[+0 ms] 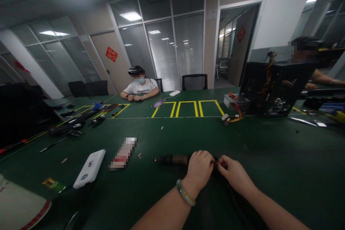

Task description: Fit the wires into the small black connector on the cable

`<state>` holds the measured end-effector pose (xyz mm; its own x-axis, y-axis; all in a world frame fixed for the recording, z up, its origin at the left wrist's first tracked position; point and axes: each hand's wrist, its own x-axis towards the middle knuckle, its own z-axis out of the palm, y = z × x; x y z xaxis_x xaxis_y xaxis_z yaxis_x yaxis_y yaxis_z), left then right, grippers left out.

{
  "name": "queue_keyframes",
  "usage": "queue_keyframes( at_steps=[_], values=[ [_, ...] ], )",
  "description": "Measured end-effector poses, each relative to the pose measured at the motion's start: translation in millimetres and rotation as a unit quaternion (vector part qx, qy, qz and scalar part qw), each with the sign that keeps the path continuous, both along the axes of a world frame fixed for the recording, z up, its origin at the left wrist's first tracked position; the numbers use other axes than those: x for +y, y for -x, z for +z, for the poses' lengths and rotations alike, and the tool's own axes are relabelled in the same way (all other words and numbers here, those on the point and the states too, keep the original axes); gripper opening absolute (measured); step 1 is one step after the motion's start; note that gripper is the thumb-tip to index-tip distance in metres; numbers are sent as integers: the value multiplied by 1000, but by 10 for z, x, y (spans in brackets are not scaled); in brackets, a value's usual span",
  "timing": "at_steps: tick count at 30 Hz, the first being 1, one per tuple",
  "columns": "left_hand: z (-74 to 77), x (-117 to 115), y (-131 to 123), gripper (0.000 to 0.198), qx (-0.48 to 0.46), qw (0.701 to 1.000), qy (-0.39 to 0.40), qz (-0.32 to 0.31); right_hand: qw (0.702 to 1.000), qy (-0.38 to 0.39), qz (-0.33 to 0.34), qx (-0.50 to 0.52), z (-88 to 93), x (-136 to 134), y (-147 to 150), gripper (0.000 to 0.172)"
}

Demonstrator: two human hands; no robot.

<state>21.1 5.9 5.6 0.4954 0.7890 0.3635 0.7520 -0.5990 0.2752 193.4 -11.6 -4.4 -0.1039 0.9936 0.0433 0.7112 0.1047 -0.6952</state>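
Two bare hands, both closed. Left hand (198,171), jade bangle (184,192) on its wrist: curled around a dark cylindrical object (172,160) (exact kind hard to tell), which sticks out leftward from the fist. Right hand (234,175): pinching a black cable (231,199) just beside the left hand, where it meets the object's end. Left of the left hand: pixelated item (122,153), then white power bank (89,169), both on a green table mat (269,179). Well ahead of the right hand: open computer case (275,88), wires spilling out.
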Motion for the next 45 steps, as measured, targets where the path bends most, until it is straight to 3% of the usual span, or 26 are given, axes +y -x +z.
queue_keyframes(
  at_steps=[20,32,45],
  values=[
    [8,-13,-11,5,-35,999,11,-4,999,25,5,28,-38,42,-30,19],
    [5,-35,-4,7,-36,999,11,-4,999,24,18,30,52,20,-51,18],
    [-31,7,6,13,-50,999,11,-15,999,30,37,27,-38,118,-106,15]
  ],
)
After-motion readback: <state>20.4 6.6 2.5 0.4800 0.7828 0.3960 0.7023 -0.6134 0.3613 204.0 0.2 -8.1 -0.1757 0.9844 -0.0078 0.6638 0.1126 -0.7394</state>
